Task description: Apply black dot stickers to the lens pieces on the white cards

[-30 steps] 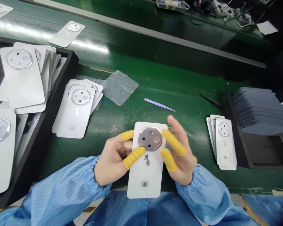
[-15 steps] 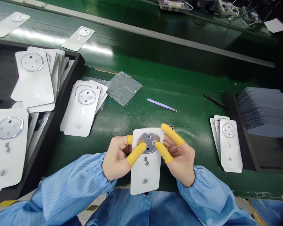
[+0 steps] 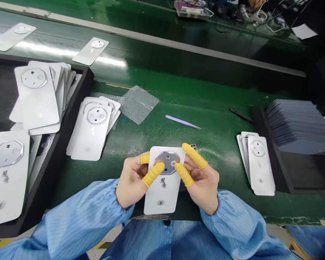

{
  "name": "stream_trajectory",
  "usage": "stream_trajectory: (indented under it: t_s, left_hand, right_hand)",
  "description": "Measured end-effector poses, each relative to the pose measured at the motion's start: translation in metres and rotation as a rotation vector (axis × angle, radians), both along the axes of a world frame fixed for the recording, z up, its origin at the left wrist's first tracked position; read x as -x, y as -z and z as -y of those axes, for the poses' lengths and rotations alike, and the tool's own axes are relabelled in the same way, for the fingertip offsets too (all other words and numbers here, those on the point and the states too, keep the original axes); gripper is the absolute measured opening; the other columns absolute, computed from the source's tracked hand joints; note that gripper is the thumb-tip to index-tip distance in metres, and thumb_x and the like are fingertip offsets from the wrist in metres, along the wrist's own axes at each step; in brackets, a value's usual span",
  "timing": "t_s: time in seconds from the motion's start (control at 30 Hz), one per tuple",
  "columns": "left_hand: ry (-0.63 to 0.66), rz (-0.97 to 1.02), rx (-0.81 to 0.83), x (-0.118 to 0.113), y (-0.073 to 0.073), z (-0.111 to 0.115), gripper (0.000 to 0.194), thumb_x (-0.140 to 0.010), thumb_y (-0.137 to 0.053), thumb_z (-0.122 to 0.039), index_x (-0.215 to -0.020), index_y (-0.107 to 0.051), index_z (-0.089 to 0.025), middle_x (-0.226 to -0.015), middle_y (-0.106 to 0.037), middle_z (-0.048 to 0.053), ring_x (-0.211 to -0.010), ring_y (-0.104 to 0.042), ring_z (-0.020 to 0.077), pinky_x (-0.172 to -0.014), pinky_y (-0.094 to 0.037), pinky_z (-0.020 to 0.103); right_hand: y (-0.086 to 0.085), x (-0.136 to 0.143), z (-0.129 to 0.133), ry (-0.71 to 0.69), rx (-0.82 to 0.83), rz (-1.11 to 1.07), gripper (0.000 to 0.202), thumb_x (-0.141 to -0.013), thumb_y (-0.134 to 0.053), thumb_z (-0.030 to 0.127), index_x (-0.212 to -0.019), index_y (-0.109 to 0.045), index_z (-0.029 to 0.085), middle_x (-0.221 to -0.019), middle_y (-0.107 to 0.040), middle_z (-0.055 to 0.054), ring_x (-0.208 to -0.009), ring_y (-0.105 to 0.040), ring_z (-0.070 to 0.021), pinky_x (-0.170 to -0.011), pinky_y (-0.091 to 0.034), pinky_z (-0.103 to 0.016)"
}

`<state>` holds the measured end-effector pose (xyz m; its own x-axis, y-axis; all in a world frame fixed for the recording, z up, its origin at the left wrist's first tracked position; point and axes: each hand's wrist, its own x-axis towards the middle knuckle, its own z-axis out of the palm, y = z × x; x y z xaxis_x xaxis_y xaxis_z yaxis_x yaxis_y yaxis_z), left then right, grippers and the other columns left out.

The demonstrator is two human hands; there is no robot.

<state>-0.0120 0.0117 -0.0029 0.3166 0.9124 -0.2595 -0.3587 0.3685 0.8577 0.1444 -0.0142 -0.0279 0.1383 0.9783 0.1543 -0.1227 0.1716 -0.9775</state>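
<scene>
Between my two hands is a white phone back cover [image 3: 162, 196] with an octagonal silver camera ring near its top and dark printed marks below it. My left hand [image 3: 135, 177] grips its left edge, the thumb pressed on the ring's left side. On the other edge my right hand [image 3: 202, 177] pinches the cover, its thumb at the ring's right side and its index finger at the top corner. Yellow finger cots sleeve the thumbs and index fingers. Behind the right index finger, a small dark piece with round holes [image 3: 194, 147] shows in part.
Purple tweezers [image 3: 182, 122] and bubble wrap [image 3: 141, 104] lie beyond my hands. White covers are stacked at left [image 3: 90, 144], at right [image 3: 262, 169] and in a black tray [image 3: 88, 77]. Another black tray [image 3: 284, 180] holds grey sheets [image 3: 300, 122]. Two covers rest on the far belt [image 3: 51, 36].
The held cover has tilted slightly, its lower end moving left and up. Both hands keep their grip. The whole view has shifted a little.
</scene>
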Motion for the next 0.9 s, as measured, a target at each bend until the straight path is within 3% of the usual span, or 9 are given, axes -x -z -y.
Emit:
stream_trajectory:
  t_s: [0.17, 0.3, 0.37, 0.47, 0.57, 0.67, 0.77, 0.9]
  left_hand:
    - [-0.011, -0.033, 0.001, -0.001, 0.001, 0.002, 0.017, -0.074, -0.077, -0.019, -0.091, -0.079, -0.022, -0.082, -0.078, 0.003, -0.066, -0.071, 0.0138, -0.061, -0.058, 0.018]
    - [0.003, -0.089, 0.067, 0.001, 0.005, -0.005, 0.018, -0.072, -0.079, -0.028, -0.085, -0.077, -0.015, -0.078, -0.077, 0.006, -0.064, -0.071, 0.0166, -0.06, -0.058, 0.022]
    - [0.088, -0.147, 0.116, 0.009, 0.008, -0.015, 0.025, -0.072, -0.078, -0.033, -0.086, -0.075, -0.012, -0.077, -0.077, 0.008, -0.064, -0.071, 0.0183, -0.058, -0.057, 0.024]
    - [0.218, -0.289, 0.076, 0.026, 0.016, -0.036, 0.034, -0.072, -0.077, -0.036, -0.091, -0.072, -0.009, -0.085, -0.077, 0.012, -0.073, -0.073, 0.0219, -0.065, -0.059, 0.029]
    - [0.206, -0.547, -0.124, 0.04, 0.024, -0.047, 0.046, -0.076, -0.071, -0.038, -0.11, -0.064, -0.008, -0.094, -0.075, 0.014, -0.084, -0.072, 0.0257, -0.075, -0.059, 0.038]
    - [0.064, -0.983, -0.468, 0.046, 0.03, -0.039, 0.051, -0.082, -0.061, -0.037, -0.123, -0.055, -0.007, -0.112, -0.068, 0.019, -0.103, -0.066, 0.032, -0.087, -0.055, 0.051]
    - [-0.027, -1.246, -0.877, 0.047, 0.037, -0.02, 0.037, -0.085, -0.055, -0.024, -0.118, -0.056, -0.006, -0.134, -0.053, 0.023, -0.125, -0.051, 0.034, -0.101, -0.048, 0.052]
    - [0.03, -1.311, -1.21, 0.049, 0.051, -0.003, 0.02, -0.085, -0.046, -0.007, -0.089, -0.065, -0.007, -0.12, -0.062, 0.022, -0.112, -0.059, 0.0295, -0.092, -0.056, 0.043]
  right_hand:
    - [0.004, 0.004, 0.001, -0.01, 0.053, -0.039, 0.049, -0.081, -0.067, 0.008, -0.122, -0.062, 0.033, -0.103, -0.075, 0.001, -0.086, -0.074, -0.0162, -0.079, -0.064, -0.03]
    - [0.008, 0.004, 0.003, -0.033, 0.106, -0.028, 0.047, -0.084, -0.066, 0.016, -0.128, -0.056, 0.029, -0.109, -0.073, -0.002, -0.091, -0.073, -0.0178, -0.083, -0.063, -0.034]
    - [0.007, -0.002, 0.0, -0.077, 0.115, 0.086, 0.045, -0.087, -0.062, 0.022, -0.131, -0.053, 0.027, -0.112, -0.072, -0.005, -0.096, -0.072, -0.0191, -0.086, -0.062, -0.037]
    - [0.001, -0.023, -0.019, -0.131, 0.042, 0.531, 0.041, -0.09, -0.057, 0.026, -0.131, -0.054, 0.024, -0.127, -0.063, -0.01, -0.117, -0.061, -0.0232, -0.098, -0.054, -0.044]
    - [-0.003, -0.044, -0.057, -0.098, -0.091, 1.062, 0.037, -0.091, -0.053, 0.028, -0.126, -0.057, 0.017, -0.142, -0.048, -0.016, -0.133, -0.044, -0.0306, -0.11, -0.039, -0.056]
    - [0.005, -0.059, -0.101, -0.091, -0.156, 1.362, 0.035, -0.091, -0.052, 0.027, -0.121, -0.059, 0.01, -0.144, -0.043, -0.022, -0.136, -0.037, -0.0376, -0.108, -0.035, -0.063]
    - [0.019, -0.069, -0.133, -0.162, -0.177, 1.434, 0.028, -0.091, -0.052, 0.027, -0.111, -0.064, 0.011, -0.139, -0.048, -0.021, -0.13, -0.045, -0.0368, -0.104, -0.04, -0.061]
    - [0.023, -0.081, -0.146, -0.256, -0.263, 1.377, 0.024, -0.092, -0.049, 0.027, -0.101, -0.066, 0.013, -0.122, -0.061, -0.017, -0.114, -0.059, -0.0294, -0.098, -0.05, -0.049]
